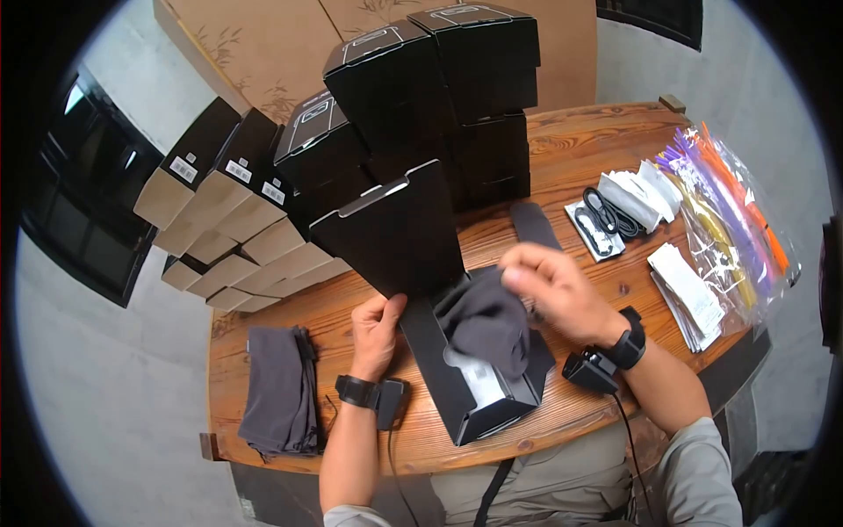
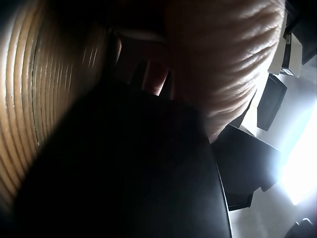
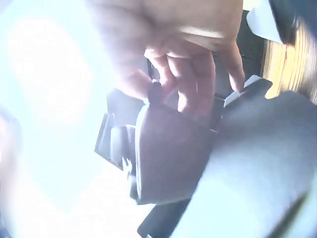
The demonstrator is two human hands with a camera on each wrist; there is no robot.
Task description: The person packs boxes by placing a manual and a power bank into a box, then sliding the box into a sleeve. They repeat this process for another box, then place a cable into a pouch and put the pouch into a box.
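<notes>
A black box [image 1: 436, 373] lies open on the wooden table, its tall lid [image 1: 399, 233] raised toward the back. My right hand [image 1: 566, 294] pinches the upper end of a dark grey cloth pouch [image 1: 493, 327] between thumb and fingertips. The pouch [image 3: 171, 153] hangs below these fingers in the right wrist view, over the box's opening. At the left, my left hand [image 1: 375, 334] grips the box near the lid's fold, thumb up along the edge. A white label or sheet [image 1: 479, 382] shows inside the box's near end. The left wrist view is mostly dark, filled by palm and box.
Folded grey pouches [image 1: 279, 386] are stacked at the left. Black boxes [image 1: 487, 79] and brown-ended boxes [image 1: 250, 255] are piled at the back. Coiled cables [image 1: 606, 215], white papers [image 1: 687, 294] and a clear bag of coloured strips [image 1: 733, 220] lie at the right.
</notes>
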